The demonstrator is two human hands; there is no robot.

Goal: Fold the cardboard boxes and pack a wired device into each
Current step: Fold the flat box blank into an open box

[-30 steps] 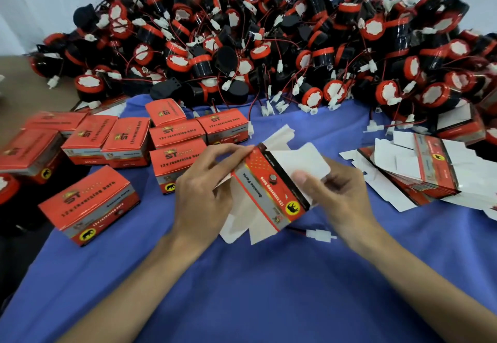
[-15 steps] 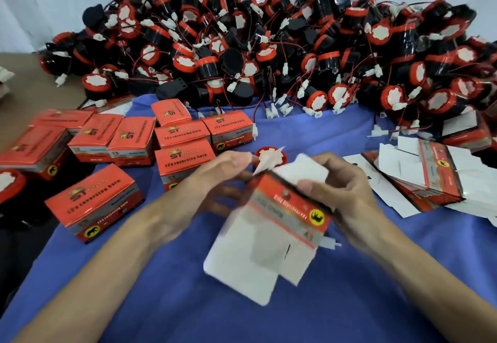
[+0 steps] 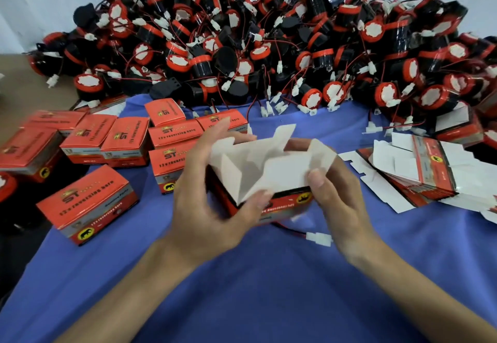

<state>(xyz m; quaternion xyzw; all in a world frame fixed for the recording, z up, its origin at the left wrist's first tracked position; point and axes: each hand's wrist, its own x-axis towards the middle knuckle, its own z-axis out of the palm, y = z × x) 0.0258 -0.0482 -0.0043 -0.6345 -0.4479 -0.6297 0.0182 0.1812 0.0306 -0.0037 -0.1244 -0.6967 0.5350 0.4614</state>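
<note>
Your left grip (image 3: 212, 208): forearm enters from lower left, thumb on near face of cardboard box (image 3: 285, 173), fingers reach up behind it. Your right grip (image 3: 344, 202): forearm from lower right, thumb pinches flap, fingers curled behind.

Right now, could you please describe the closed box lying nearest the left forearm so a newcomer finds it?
Start at the blue cloth and follow its left edge. Nearer the person than the cluster of orange boxes lies a lone box; it touches no neighbour.
</note>
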